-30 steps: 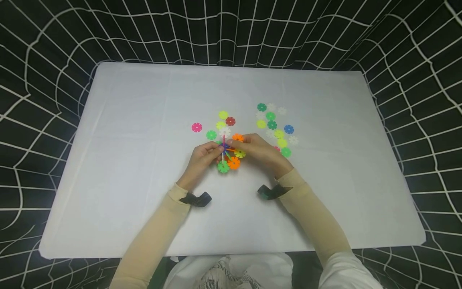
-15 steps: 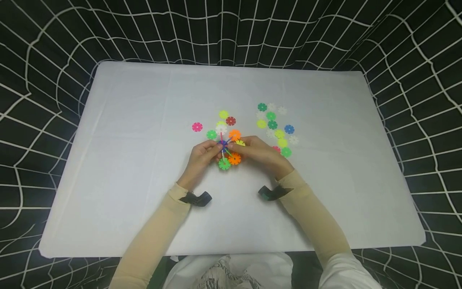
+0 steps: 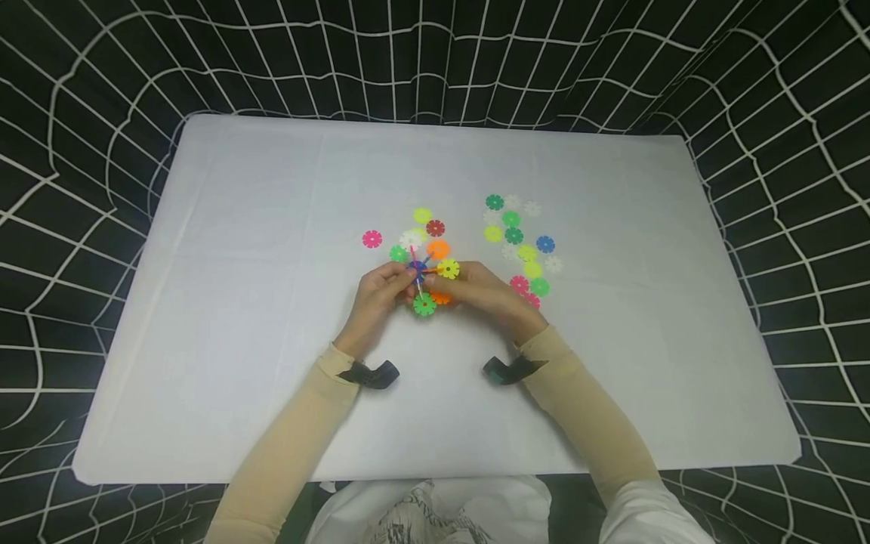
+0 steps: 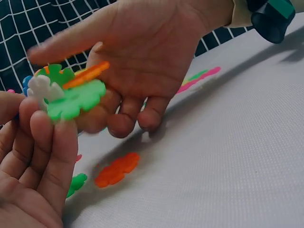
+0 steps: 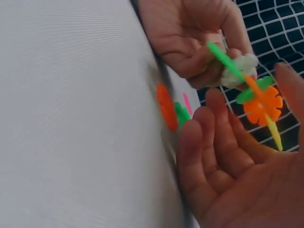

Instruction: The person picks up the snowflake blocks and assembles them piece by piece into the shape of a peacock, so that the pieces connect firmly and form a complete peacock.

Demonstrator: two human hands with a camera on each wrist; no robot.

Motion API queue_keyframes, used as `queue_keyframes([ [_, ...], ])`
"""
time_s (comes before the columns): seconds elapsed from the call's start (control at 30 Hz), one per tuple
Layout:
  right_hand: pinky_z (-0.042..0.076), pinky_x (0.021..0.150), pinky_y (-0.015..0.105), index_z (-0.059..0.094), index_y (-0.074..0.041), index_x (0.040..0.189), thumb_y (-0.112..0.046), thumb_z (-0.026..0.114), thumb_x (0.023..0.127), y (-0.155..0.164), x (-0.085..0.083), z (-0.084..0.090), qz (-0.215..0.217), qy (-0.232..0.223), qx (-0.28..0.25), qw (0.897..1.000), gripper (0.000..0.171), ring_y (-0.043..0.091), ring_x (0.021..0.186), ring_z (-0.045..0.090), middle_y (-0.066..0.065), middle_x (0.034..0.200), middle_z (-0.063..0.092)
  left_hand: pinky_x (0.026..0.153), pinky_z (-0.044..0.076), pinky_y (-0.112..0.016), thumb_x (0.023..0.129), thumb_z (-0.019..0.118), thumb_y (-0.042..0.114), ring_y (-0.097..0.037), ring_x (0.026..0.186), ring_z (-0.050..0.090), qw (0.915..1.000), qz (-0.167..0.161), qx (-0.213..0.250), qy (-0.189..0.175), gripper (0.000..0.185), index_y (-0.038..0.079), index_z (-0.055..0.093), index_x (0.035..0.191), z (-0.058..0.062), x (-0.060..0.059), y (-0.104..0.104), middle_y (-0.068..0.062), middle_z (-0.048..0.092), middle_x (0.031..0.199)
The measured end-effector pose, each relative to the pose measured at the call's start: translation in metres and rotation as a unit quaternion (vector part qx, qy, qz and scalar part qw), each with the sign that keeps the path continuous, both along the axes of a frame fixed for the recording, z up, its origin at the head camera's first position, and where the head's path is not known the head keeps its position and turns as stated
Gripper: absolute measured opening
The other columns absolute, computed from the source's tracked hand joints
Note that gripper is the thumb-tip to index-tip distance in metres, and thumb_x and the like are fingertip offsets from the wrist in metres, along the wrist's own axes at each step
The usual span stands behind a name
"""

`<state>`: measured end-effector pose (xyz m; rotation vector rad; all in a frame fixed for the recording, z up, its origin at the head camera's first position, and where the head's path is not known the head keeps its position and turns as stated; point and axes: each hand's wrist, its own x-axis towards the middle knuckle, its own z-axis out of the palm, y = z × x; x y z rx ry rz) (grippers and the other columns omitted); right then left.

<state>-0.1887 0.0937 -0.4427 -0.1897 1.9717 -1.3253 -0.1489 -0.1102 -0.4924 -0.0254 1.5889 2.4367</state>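
In the head view my left hand (image 3: pixel 381 295) pinches the blue hub (image 3: pixel 417 270) of a cluster of interlocking notched discs. Around that hub stand a white disc (image 3: pixel 411 240), an orange disc (image 3: pixel 438 249), a yellow disc (image 3: pixel 448 269) and a green disc (image 3: pixel 424 304). My right hand (image 3: pixel 479 293) reaches round the cluster's right side, thumb in front. Both wrist views show its thumb spread away from the discs, its fingers (image 5: pixel 191 137) loosely bent beside them. The left wrist view shows the left fingertips against a bright green disc (image 4: pixel 78 98) and a white disc (image 4: pixel 42 89).
Below the hands an orange disc (image 4: pixel 117 169) lies on the white table (image 3: pixel 224 317). Several loose discs lie beyond the hands, including a pink disc (image 3: pixel 371 239) and a dark red disc (image 3: pixel 436 228). More lie at right, among them a blue disc (image 3: pixel 545 244).
The cluster has turned and shifted slightly away and left in the left hand. My right hand has drawn slightly left and nearer, uncovering pink discs on the table to its right.
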Motion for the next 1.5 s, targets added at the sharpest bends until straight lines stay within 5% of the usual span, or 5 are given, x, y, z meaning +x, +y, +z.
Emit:
queue_keyframes([
  [0.2, 0.049, 0.092, 0.039, 0.049, -0.025, 0.140, -0.042, 0.070, 0.092, 0.000, 0.005, -0.006, -0.011, -0.014, -0.065, 0.998, 0.055, 0.027, 0.099, 0.062, 0.004, 0.112, 0.069, 0.070, 0.060, -0.026, 0.100, 0.063, 0.015, -0.013, 0.070, 0.065, 0.9996, -0.006, 0.028, 0.006, 0.009, 0.008, 0.058, 0.099, -0.001, 0.000, -0.001, 0.002, 0.070, 0.080],
  [0.53, 0.036, 0.113, 0.052, 0.046, -0.025, 0.140, -0.031, 0.077, 0.089, -0.007, 0.009, -0.012, -0.068, -0.009, -0.107, 0.992, 0.060, 0.021, 0.110, 0.059, 0.003, 0.112, 0.071, 0.064, 0.054, -0.022, 0.100, 0.061, 0.012, -0.013, 0.065, 0.055, 0.9999, 0.011, -0.007, 0.005, 0.012, 0.008, 0.059, 0.089, -0.002, -0.001, 0.000, 0.002, 0.059, 0.071],
  [0.9, 0.040, 0.109, 0.047, 0.051, -0.022, 0.135, -0.028, 0.078, 0.089, -0.006, 0.007, -0.011, -0.085, -0.001, -0.100, 0.991, 0.054, 0.020, 0.111, 0.056, 0.000, 0.103, 0.069, 0.063, 0.053, -0.023, 0.106, 0.050, 0.015, -0.015, 0.063, 0.059, 0.9786, 0.012, -0.181, 0.096, 0.024, -0.008, 0.055, 0.101, 0.000, 0.000, 0.002, -0.014, 0.056, 0.072],
  [1.17, 0.032, 0.119, 0.054, 0.043, -0.023, 0.148, -0.033, 0.077, 0.089, -0.006, 0.009, -0.009, -0.072, -0.006, -0.078, 0.994, 0.069, 0.021, 0.120, 0.053, 0.004, 0.113, 0.067, 0.060, 0.052, -0.024, 0.107, 0.048, 0.016, -0.018, 0.060, 0.056, 0.9809, -0.026, -0.166, 0.098, 0.023, 0.000, 0.051, 0.092, 0.001, 0.000, 0.001, -0.015, 0.052, 0.069],
  [1.5, 0.047, 0.101, 0.043, 0.047, -0.025, 0.142, -0.046, 0.065, 0.096, -0.001, 0.008, -0.006, -0.055, 0.022, -0.051, 0.997, 0.054, 0.025, 0.105, 0.063, 0.007, 0.117, 0.068, 0.061, 0.053, -0.024, 0.109, 0.044, 0.018, -0.017, 0.061, 0.055, 0.9835, -0.022, -0.147, 0.104, 0.026, 0.004, 0.047, 0.087, 0.000, -0.001, 0.000, -0.010, 0.050, 0.070],
])
